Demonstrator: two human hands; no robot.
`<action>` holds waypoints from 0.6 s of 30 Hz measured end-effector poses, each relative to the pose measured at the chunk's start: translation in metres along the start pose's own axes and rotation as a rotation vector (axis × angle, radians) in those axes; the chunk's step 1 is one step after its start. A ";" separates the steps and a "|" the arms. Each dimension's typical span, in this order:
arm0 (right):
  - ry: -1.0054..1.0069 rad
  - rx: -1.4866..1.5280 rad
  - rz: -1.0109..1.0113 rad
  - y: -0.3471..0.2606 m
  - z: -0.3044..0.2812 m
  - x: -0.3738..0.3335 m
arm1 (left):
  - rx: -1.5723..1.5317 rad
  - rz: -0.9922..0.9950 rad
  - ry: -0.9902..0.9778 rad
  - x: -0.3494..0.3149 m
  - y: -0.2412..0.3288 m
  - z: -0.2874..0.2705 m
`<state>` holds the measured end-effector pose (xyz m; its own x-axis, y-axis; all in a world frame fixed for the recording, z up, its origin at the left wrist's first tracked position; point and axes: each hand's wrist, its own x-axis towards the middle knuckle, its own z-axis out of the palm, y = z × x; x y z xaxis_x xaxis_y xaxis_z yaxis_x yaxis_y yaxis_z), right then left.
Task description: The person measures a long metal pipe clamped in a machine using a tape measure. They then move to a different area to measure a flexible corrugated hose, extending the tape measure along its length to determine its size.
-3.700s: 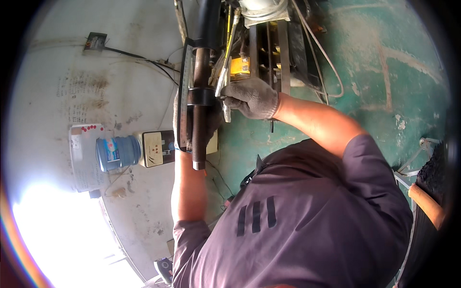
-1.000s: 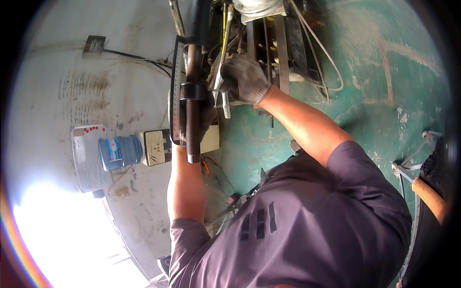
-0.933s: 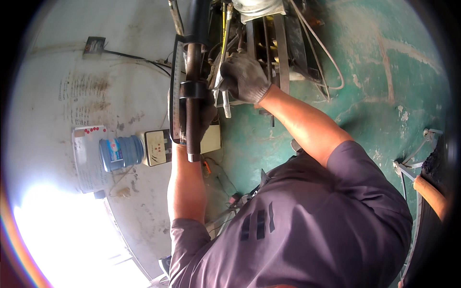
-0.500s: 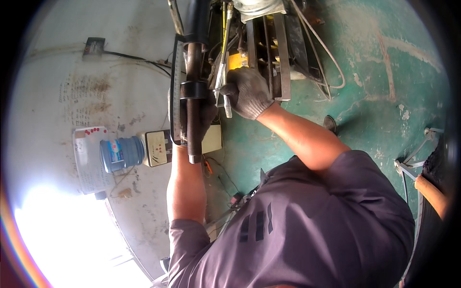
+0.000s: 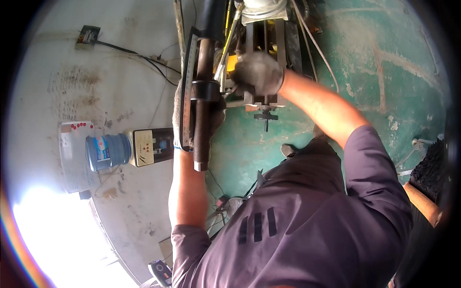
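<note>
My left hand (image 5: 218, 114), in a dark work glove, reaches up behind a threaded rod (image 5: 202, 132) and wraps round it, its fingers partly hidden. A black round collar (image 5: 205, 90) sits on the rod below a thick black cylinder (image 5: 212, 19). Alongside the rod runs a long metal ruler (image 5: 188, 91) with a black edge. My right hand (image 5: 259, 73), gloved and blurred, is closed to the right of the collar. Between hand and collar shows the end of a short metal bar (image 5: 231, 90), which the right hand appears to grip.
A metal frame (image 5: 281, 43) with a black handwheel (image 5: 265, 116) stands beyond my right hand. Hoses (image 5: 314, 41) hang beside it. At left are a water dispenser (image 5: 144, 148) with a blue bottle (image 5: 109, 152) and a wall socket box (image 5: 88, 37). A wooden-looking handle (image 5: 422, 204) lies far right.
My right hand has moved right and slightly up, away from the collar. The view has shifted, so the rod and collar sit slightly farther right, and the handwheel has come into sight.
</note>
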<state>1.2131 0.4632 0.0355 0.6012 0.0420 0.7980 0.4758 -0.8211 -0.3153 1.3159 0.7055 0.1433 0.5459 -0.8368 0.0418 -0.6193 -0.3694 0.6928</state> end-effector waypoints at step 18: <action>0.505 -0.202 0.386 -0.013 -0.087 -0.024 | -0.970 -0.283 0.026 -0.016 0.024 0.025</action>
<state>1.1367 0.4238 0.0654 0.3063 -0.5075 0.8054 0.1280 -0.8164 -0.5631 1.2780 0.7000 0.1413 0.6209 -0.7561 -0.2068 0.2543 -0.0552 0.9655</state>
